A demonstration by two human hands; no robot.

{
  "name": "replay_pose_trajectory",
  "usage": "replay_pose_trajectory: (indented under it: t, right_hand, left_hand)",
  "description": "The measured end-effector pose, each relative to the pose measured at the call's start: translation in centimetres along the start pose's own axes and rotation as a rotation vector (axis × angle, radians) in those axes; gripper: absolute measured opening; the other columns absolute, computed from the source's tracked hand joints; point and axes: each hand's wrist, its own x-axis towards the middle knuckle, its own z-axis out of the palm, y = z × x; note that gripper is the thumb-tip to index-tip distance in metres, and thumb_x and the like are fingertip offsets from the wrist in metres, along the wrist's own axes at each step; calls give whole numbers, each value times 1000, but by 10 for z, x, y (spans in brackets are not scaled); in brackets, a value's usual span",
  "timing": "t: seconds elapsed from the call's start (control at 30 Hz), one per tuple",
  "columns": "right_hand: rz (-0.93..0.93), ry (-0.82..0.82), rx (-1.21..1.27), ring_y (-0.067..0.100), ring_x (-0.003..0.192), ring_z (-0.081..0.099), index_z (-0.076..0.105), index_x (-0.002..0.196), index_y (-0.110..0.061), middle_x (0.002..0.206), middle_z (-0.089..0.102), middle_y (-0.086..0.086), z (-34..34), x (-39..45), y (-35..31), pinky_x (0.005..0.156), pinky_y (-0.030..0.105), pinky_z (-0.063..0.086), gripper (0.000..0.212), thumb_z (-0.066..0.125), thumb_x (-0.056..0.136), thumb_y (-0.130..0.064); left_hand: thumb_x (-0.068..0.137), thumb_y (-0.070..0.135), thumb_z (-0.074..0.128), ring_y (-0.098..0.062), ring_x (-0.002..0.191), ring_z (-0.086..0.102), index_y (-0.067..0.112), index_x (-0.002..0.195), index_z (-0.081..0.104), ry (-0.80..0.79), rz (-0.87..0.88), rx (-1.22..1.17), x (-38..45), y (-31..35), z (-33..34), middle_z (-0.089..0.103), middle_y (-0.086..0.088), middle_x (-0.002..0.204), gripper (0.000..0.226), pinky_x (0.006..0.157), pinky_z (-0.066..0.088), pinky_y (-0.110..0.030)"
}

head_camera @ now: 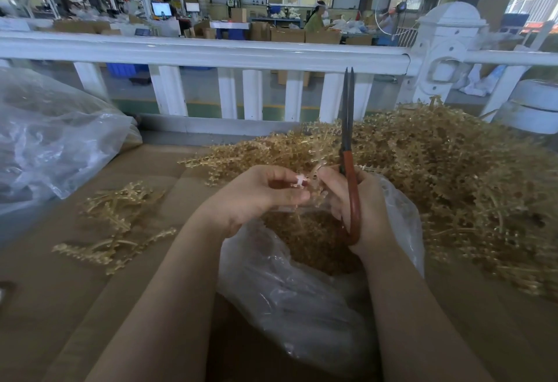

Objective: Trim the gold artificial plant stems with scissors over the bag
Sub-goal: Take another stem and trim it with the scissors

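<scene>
While both hands meet just above centre frame, the left hand [265,194] curls its fingers around a small white plastic piece [299,183], pinched between thumb and fingertips, with what looks like a pale gold stem trailing down from it, though blur makes that connection hard to confirm. Just to its three o'clock, the right hand [359,200] grips a pair of scissors [348,152] by their red-orange handles, the dark blades standing nearly upright toward twelve o'clock with only a thin gap between them, their tips crossing the white railing [211,52] behind. Directly below the hands, at six o'clock, a clear plastic bag [302,300] sits open on the cardboard surface [60,291], and brownish-gold clippings [314,239] fill its mouth. A large heap of gold artificial plant stems [453,170] spreads from one to four o'clock, touching the bag's far side. At nine o'clock, a small loose pile of gold sprigs [114,224] lies on the cardboard, well apart from the big heap. Another large clear bag [51,140] bulges at ten o'clock against the railing's base.
</scene>
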Motion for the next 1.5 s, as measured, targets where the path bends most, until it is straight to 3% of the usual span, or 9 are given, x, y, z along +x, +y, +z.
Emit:
replay_pose_trajectory:
  t: [0.13, 0.47, 0.6, 0.9, 0.97, 1.13, 1.23, 1.37, 1.5]
  right_hand:
    - [-27, -13, 25, -2, 39, 51, 64, 78, -12, 47, 54, -12, -1, 0, 0, 42, 8, 39, 17, 69, 94, -12]
    - [-118, -23, 14, -1, 43, 48, 64, 97, 15, 49, 56, -15, -4, -3, -2, 46, 11, 39, 31, 62, 98, -15]
    - [-112, -19, 7, -2, 44, 50, 64, 101, 15, 48, 55, -14, -1, -4, -2, 49, 9, 40, 31, 65, 96, -15]
    - [-84, -76, 119, 0, 38, 44, 62, 98, 4, 46, 55, -10, 1, -6, -6, 43, 11, 36, 19, 68, 91, -14]
    - [-47, -87, 122, 0, 38, 40, 63, 92, -4, 46, 51, -11, 1, -6, -7, 41, 13, 34, 24, 75, 80, -22]
    - [-73, -116, 105, -2, 49, 58, 68, 83, -12, 58, 63, -11, 0, -2, -2, 48, 9, 43, 12, 76, 82, -3]
    - [-96, -115, 99, -1, 52, 59, 70, 82, -14, 64, 66, -10, 0, -2, 0, 51, 10, 44, 15, 76, 83, 0]
    - [-92, -127, 150, -1, 53, 59, 67, 79, -15, 65, 66, -9, 0, -2, 0, 51, 11, 45, 14, 76, 81, -4]
    - [-84, -128, 151, 10, 66, 67, 68, 81, -16, 79, 70, 4, -1, -3, -1, 60, 20, 52, 15, 80, 72, -17]
  left_hand:
    - [86, 10, 70, -6, 69, 69, 12, 90, 70, 91, 17, -102, 2, -1, -1, 75, 2, 79, 5, 62, 51, -16]
    - [89, 17, 60, -22, 77, 73, 14, 88, 53, 166, 76, -421, 1, 4, -5, 75, -6, 86, 8, 74, 59, -35]
    - [74, 12, 73, -23, 72, 72, 15, 84, 47, 152, 101, -472, 2, 5, 0, 71, -6, 79, 28, 66, 60, -30]
    - [59, -1, 81, -17, 65, 69, 13, 83, 50, 260, 210, -300, 6, 5, 5, 68, -1, 69, 41, 61, 56, -26]
    - [60, 0, 81, -19, 66, 71, 11, 86, 51, 276, 212, -268, 5, 5, 5, 69, -5, 70, 41, 59, 53, -28]
    - [60, 9, 85, -29, 77, 60, 4, 99, 56, 313, 167, -223, 5, 5, 6, 63, -23, 85, 49, 68, 47, -37]
    - [61, 19, 85, -20, 70, 66, 6, 92, 59, 277, 91, -228, 5, 5, 7, 71, -11, 80, 43, 60, 51, -25]
    - [62, 43, 80, -12, 71, 70, 9, 84, 71, 191, -72, -118, 1, 5, 8, 76, -3, 79, 42, 67, 53, -22]
    - [64, 36, 81, -7, 64, 65, 19, 73, 79, 128, -86, -142, -1, 7, 9, 76, -5, 80, 19, 60, 49, -16]
